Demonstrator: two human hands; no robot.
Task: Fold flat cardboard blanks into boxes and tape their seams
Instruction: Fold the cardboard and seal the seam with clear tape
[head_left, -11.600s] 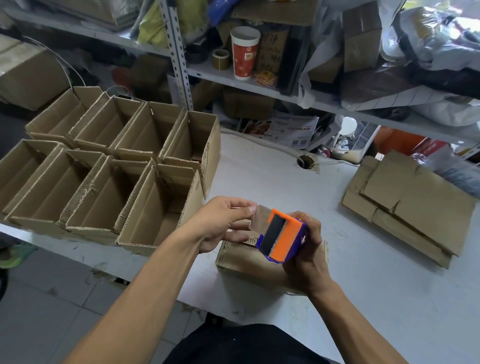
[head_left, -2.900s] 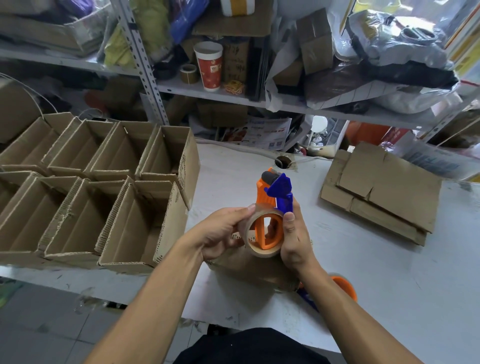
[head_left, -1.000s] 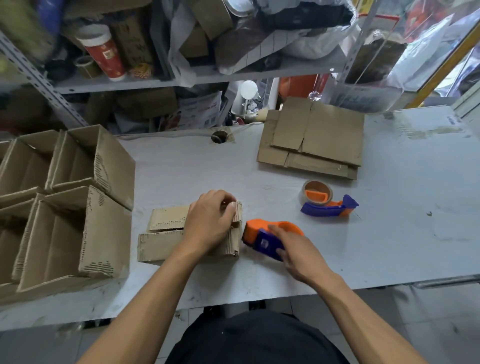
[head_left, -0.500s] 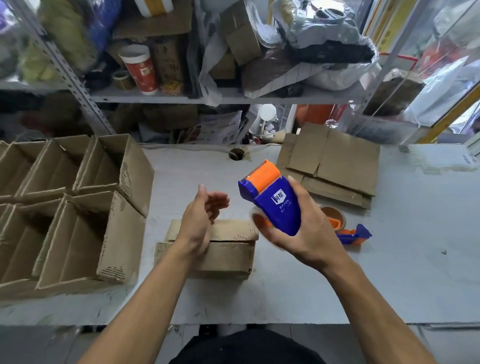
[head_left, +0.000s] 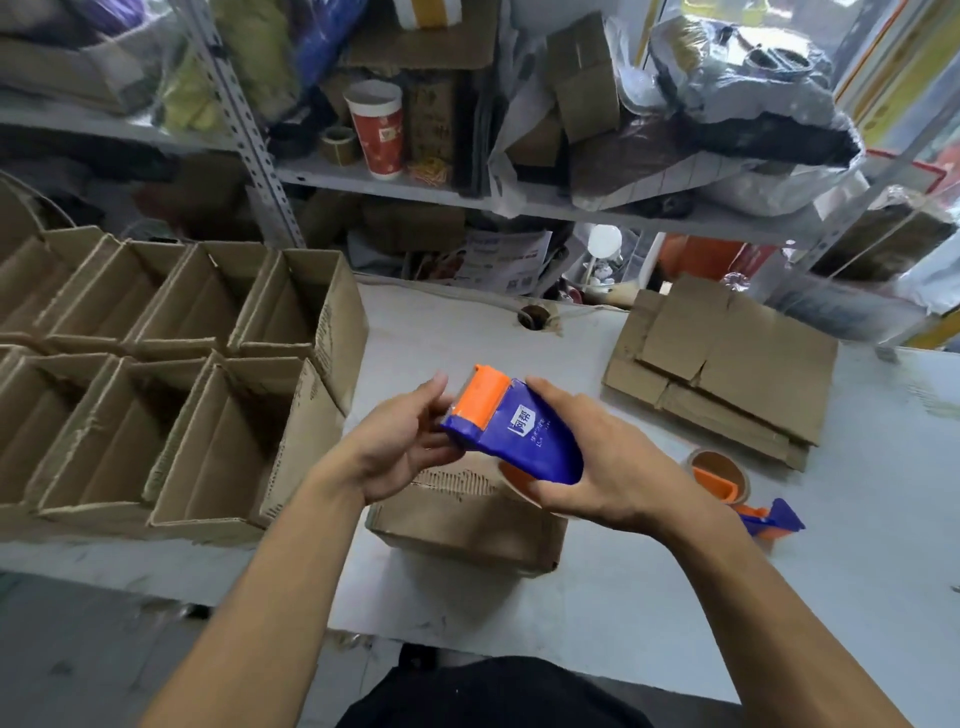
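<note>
Gripping a blue tape dispenser (head_left: 524, 439) with orange roller, both hands (head_left: 400, 447) (head_left: 597, 467) curl around it above a folded box (head_left: 467, 519).

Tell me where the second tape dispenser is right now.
The second tape dispenser lies on the table, right of the hands, just in front of the flat cardboard stack.

Packing stockroom, crammed metal shelving (head_left: 244, 119), open boxes (head_left: 208, 415) (rows), flat blanks (head_left: 727, 374)
</note>
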